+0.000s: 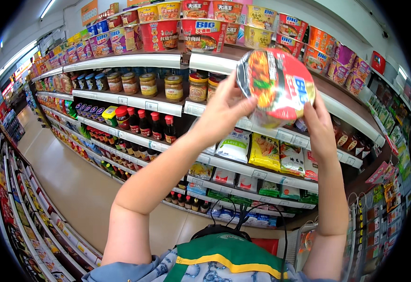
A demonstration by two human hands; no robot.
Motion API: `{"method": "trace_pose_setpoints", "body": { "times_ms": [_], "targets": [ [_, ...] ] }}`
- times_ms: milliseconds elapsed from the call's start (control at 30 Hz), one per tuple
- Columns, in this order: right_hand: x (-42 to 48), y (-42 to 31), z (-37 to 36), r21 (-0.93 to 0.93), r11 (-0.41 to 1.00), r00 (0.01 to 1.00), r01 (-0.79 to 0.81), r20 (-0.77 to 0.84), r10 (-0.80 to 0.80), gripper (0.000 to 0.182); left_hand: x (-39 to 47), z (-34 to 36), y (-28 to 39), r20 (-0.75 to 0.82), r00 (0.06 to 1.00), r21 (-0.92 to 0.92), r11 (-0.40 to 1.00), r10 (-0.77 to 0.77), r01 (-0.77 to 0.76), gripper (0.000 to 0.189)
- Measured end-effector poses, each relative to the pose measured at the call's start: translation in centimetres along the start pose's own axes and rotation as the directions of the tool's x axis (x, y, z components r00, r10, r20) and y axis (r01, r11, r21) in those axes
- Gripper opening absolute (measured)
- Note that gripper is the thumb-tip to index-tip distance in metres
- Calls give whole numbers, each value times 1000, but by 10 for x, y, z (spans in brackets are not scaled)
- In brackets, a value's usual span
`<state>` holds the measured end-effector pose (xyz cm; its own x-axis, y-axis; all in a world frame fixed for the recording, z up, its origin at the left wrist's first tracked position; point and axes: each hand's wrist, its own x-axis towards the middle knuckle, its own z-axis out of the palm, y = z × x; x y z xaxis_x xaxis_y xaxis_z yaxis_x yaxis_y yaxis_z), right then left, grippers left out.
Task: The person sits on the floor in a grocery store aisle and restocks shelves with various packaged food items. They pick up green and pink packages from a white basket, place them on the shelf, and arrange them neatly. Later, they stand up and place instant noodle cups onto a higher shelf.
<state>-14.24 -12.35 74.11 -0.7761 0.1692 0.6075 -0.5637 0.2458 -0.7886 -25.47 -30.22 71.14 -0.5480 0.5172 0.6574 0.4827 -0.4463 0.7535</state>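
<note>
An instant noodle tub (279, 84) with a glossy printed lid, red, black and gold, is held up in front of the shelves. My left hand (228, 102) grips its left side, the thumb over the lid's edge. On the opposite side, my right hand (318, 120) holds the lower right rim. The lid faces the camera, and the tub is tilted. Behind it, a top shelf (219, 62) carries stacked noodle tubs, among them a large red tub (204, 35), a yellow tub (258, 37) and an orange tub (316, 58). The fingers behind the tub are partly hidden.
Lower shelves (166, 105) hold glass jars (173, 88), red-capped sauce bottles (170, 128) and food bags (265, 151). A tiled aisle floor (64, 162) runs along the left, beside another stocked rack (25, 211). Hanging packets (390, 197) line the right side. Black cables (285, 225) loop near my apron.
</note>
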Motion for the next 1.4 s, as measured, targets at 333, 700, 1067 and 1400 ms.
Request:
{"method": "trace_pose_setpoints", "body": {
  "times_ms": [333,700,1067,1400],
  "targets": [
    [-138,43,-89,34,965,926,-261,-273,260,49,-47,118,-89,326,891,-133,918,-315,373,63],
    [-347,22,-220,138,853,498,-503,-760,417,51,-90,356,-161,788,531,-148,741,-312,655,61],
    [-482,12,-339,35,794,204,-607,-959,198,50,-119,589,-207,921,224,58,679,-320,732,51],
    [-624,54,-374,479,756,-241,-446,-878,415,34,-209,679,-247,934,45,291,827,-355,481,41]
  ]
}}
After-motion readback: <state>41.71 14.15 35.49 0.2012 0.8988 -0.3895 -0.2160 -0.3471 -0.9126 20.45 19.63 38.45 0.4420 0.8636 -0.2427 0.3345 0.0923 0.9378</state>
